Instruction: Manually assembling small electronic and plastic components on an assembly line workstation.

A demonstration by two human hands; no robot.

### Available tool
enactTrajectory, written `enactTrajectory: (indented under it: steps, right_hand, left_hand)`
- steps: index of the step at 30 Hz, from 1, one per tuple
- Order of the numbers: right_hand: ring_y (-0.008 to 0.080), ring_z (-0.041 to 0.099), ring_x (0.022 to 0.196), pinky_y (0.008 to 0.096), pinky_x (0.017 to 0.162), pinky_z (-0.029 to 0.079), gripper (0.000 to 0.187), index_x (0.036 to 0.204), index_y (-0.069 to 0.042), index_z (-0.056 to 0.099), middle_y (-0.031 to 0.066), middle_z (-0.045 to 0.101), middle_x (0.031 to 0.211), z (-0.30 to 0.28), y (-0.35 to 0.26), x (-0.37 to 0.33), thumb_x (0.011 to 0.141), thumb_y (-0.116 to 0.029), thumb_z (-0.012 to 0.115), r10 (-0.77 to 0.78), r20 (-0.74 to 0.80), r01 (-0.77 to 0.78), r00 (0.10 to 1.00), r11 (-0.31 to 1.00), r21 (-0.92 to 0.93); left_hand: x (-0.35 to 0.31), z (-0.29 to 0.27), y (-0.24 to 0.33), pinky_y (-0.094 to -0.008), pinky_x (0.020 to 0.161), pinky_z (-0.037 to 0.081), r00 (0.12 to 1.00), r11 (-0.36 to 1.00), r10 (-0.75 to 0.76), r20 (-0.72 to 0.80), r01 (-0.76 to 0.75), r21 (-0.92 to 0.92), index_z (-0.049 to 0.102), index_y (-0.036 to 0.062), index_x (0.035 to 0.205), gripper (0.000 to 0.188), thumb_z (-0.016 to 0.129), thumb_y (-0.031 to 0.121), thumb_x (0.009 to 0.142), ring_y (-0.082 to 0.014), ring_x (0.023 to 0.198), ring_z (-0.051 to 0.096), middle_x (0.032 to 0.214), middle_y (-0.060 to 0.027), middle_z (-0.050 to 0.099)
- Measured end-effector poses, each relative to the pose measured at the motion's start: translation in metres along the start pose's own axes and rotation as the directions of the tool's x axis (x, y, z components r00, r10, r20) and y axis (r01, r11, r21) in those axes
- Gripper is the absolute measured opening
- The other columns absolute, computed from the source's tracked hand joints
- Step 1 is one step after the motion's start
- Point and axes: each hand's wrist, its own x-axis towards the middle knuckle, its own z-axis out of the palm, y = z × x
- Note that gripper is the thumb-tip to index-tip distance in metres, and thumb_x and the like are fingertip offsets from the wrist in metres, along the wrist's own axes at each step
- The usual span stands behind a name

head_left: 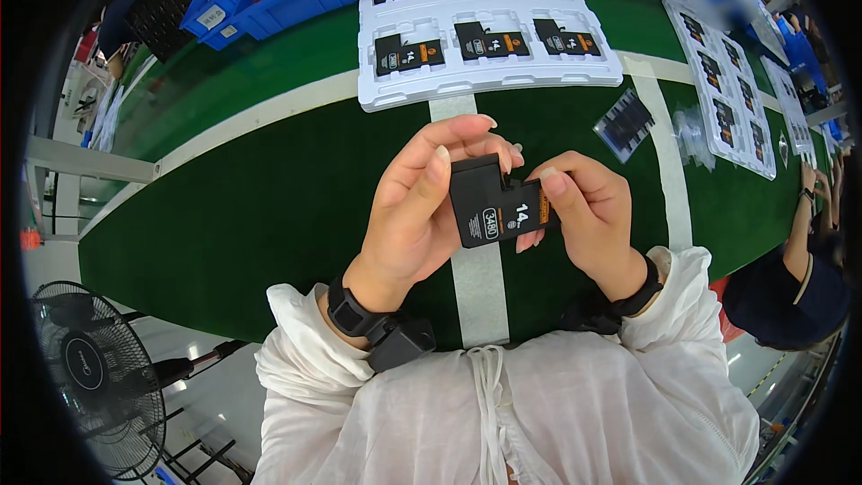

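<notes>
Between my two hands is a flat black phone battery point(489, 207), notched like an L, with white and orange print facing up. My left hand point(417, 202) grips its left edge, thumb near the top corner and fingers curled behind. At the orange-printed right end, my right hand point(588, 211) pinches it between thumb and fingers. The battery is held above the green table, over a pale strip. Beyond my hands, a white plastic tray point(489, 85) carries several similar batteries in moulded pockets, with one pocket at the back bare.
Right of my hands lie a dark flat piece in clear wrap point(624, 126) and crumpled clear film point(693, 139). Another battery tray point(763, 162) stands farther right, near a co-worker's arm point(796, 233). Blue bins point(301, 4) sit at the back left. A black fan point(90, 377) stands left.
</notes>
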Motion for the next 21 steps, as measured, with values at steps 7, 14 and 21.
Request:
enactTrajectory:
  steps: [7, 14, 21]
  right_hand:
    - [0.0094, 0.058, 0.052, 0.0187, 0.045, 0.044, 0.019, 0.088, 0.003, 0.057, 0.0052, 0.060, 0.068, -0.010, -0.004, 0.003, 0.091, -0.014, 0.049, 0.018, -0.016, -0.019, 1.000, 0.996, -0.093]
    - [0.0189, 0.061, 0.080, 0.0323, 0.069, 0.052, 0.040, 0.100, 0.001, 0.053, 0.0131, 0.058, 0.094, -0.025, 0.009, 0.011, 0.087, -0.036, 0.053, 0.040, 0.375, -0.167, 0.926, 0.934, 0.315]
    - [0.0480, 0.035, 0.119, 0.0519, 0.096, 0.036, 0.066, 0.119, -0.006, 0.042, 0.0221, 0.042, 0.126, -0.011, 0.030, 0.010, 0.076, -0.050, 0.063, -0.017, 0.635, -0.513, 0.772, 0.574, 0.639]
  left_hand:
    - [0.002, 0.009, 0.022, -0.0291, 0.085, 0.041, 0.994, 0.856, 0.066, -0.086, -0.012, 0.516, 0.031, 0.0012, 0.133, 0.055, 0.056, 0.016, 0.086, -0.0145, 0.086, 0.055, 0.089, -0.0092, 0.058]
    - [-0.004, 0.016, 0.031, -0.0173, 0.065, 0.042, 0.973, 0.750, 0.145, -0.180, 0.010, 0.661, 0.045, -0.0004, 0.123, 0.053, 0.065, -0.005, 0.074, -0.0037, 0.068, 0.050, 0.073, -0.0001, 0.055]
    - [-0.011, 0.021, 0.032, -0.0206, 0.069, 0.043, 0.979, 0.821, 0.076, -0.188, 0.046, 0.569, 0.045, -0.0009, 0.122, 0.050, 0.065, -0.003, 0.075, -0.0074, 0.077, 0.054, 0.081, -0.0038, 0.058]
